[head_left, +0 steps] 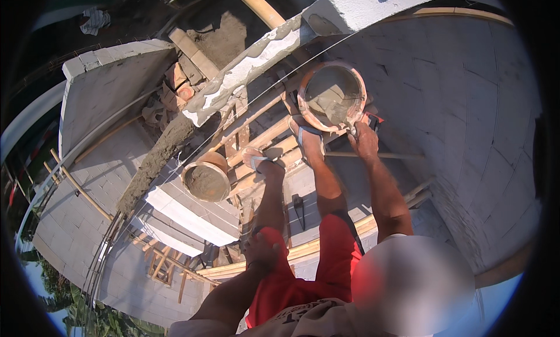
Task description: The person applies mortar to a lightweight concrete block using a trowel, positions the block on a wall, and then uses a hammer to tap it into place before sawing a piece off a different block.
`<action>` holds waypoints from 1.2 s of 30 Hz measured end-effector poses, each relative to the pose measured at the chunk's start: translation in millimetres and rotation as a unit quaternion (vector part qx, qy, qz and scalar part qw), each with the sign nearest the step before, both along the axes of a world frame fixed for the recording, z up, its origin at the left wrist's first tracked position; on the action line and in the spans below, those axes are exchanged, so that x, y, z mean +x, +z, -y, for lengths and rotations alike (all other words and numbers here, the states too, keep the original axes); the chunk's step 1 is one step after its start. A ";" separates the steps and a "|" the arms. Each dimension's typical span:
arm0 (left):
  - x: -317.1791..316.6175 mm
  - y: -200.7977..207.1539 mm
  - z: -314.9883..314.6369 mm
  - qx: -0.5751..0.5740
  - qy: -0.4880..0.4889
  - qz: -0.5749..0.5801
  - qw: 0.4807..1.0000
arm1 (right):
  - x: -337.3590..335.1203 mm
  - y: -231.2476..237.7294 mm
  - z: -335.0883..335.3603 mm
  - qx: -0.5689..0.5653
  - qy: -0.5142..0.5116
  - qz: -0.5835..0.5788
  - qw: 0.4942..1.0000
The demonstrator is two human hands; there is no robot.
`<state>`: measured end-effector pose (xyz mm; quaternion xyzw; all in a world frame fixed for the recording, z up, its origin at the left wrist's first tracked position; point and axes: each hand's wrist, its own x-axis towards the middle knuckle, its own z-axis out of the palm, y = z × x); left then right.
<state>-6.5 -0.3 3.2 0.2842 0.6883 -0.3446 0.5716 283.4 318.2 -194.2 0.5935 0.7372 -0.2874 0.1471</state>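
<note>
My right hand (364, 141) is closed at the near right rim of a large round bucket (301, 98). Its fingers wrap round what looks like the handle of a trowel (338, 111), whose mortar-coated blade lies in the bucket. Wet grey mortar (335, 80) fills the bottom there. On my left knee rests my left hand (262, 251), fingers spread and holding nothing. A smaller bucket (217, 160) of mortar stands left of my feet. Beside it runs a block wall top with a rough mortar bed (158, 156).
I stand on bamboo poles (274, 133) with gaps between them. A taut string (280, 82) runs along the wall. A white block (367, 7) sits on its far end. Tall block walling (466, 104) rises on the right; broken bricks (178, 80) lie beyond the wall.
</note>
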 end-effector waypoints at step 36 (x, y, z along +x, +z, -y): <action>3.9 3.9 -0.4 -0.009 0.027 -0.025 0.999 | -106.6 143.7 -165.4 -0.026 -0.203 -0.248 0.947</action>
